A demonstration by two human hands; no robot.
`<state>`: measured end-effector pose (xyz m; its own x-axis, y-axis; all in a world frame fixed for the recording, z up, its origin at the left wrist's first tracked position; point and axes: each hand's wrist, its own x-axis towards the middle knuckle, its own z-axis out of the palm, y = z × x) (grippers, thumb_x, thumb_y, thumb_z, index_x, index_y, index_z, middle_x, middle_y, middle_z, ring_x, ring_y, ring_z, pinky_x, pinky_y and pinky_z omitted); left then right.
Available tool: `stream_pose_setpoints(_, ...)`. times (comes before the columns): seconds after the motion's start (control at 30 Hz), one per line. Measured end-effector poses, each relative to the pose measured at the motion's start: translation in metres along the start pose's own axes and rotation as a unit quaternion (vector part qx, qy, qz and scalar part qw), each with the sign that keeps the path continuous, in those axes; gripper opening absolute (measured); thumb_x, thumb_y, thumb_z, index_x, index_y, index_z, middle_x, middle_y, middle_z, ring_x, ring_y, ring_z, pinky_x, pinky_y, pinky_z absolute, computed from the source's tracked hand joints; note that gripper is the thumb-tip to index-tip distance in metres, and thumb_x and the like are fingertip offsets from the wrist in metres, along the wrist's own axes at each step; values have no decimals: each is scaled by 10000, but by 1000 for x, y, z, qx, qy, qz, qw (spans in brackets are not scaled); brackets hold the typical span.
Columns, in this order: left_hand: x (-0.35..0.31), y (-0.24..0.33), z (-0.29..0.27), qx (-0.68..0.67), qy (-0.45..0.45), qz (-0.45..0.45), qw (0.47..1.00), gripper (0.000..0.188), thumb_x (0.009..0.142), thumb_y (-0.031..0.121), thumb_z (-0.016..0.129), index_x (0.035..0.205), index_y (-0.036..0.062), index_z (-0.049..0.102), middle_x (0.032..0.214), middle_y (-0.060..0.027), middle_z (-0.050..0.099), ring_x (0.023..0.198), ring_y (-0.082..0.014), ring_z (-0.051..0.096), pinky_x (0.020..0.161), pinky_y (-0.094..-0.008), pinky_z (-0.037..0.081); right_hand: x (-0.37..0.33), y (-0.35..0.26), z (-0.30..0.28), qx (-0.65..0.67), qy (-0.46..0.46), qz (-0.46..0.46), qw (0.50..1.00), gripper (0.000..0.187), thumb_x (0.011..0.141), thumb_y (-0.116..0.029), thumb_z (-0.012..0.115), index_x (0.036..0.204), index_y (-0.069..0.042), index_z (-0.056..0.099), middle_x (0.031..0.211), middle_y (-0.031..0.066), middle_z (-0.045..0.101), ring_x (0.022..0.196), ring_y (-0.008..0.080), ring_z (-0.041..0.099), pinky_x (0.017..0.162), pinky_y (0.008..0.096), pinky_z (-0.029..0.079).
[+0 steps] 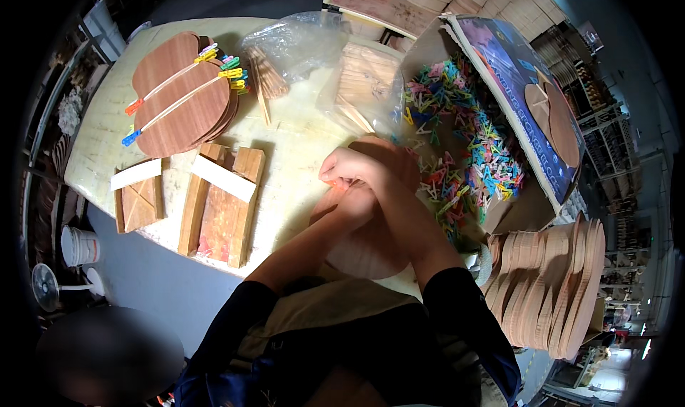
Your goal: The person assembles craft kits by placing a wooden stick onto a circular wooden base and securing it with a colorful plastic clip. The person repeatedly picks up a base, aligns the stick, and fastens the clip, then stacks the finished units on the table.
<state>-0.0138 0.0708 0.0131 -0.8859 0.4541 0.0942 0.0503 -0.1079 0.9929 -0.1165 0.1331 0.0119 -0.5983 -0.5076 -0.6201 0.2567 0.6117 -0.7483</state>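
Under my hands lies a brown guitar-shaped wooden board (367,253) at the table's near edge. My right hand (346,166) is closed over its left side, the forearm slanting in from the lower right. My left hand (359,201) comes in just below it, touching or nearly touching, with its fingers mostly hidden. A small orange-red patch shows between the hands; whether it is a clip or fingertips I cannot tell. To the right, an open cardboard box (503,218) holds a heap of small colourful clips (471,146).
At the far left lie stacked guitar-shaped boards (168,111), with thin sticks clipped across them. Loose wooden sticks (267,78) and bagged sticks (367,78) are at the back. Two wooden fixtures (246,186) (139,203) stand front left. Upright boards (549,282) are stacked at right.
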Motion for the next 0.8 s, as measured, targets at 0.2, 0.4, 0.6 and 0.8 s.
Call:
stream_pose_setpoints(0.2, 5, -34, -28, 251, -54, 286, 923, 139, 642, -32, 565, 767, 19, 530, 959, -158, 539, 944, -346, 508, 818, -389, 429, -53, 68, -71, -35, 460, -133, 877, 215, 841, -156, 601, 1017, -41, 647, 948, 125, 654, 834, 222, 632, 701, 333, 509)
stream_pose_setpoints(0.4, 1, -25, -28, 261, -42, 268, 926, 119, 643, -60, 538, 725, 19, 505, 969, -142, 544, 956, -336, 513, 812, -388, 430, -113, 155, -64, -439, 461, -58, 769, 495, 690, -256, 711, 1138, -95, 575, 1114, 122, 582, 1020, 320, 555, 878, 442, 424)
stream_pose_setpoints(0.6, 1, -21, -31, 272, -67, 244, 928, 144, 645, -60, 553, 764, 16, 524, 1000, -158, 546, 973, -341, 514, 829, -396, 433, -140, 175, 5, -368, 475, -60, 797, 637, 651, -290, 729, 1228, -125, 514, 1235, 102, 520, 1187, 285, 454, 1020, 519, 261)
stream_pose_setpoints(0.8, -21, 12, -70, 298, 2, 165, 940, 271, 782, 8, 599, 1052, 11, 582, 1094, -189, 555, 1050, -367, 530, 902, -398, 443, -169, 186, 49, -369, 480, -17, 795, 521, 714, -253, 668, 1207, -135, 545, 1228, 106, 522, 1188, 278, 458, 1012, 527, 264)
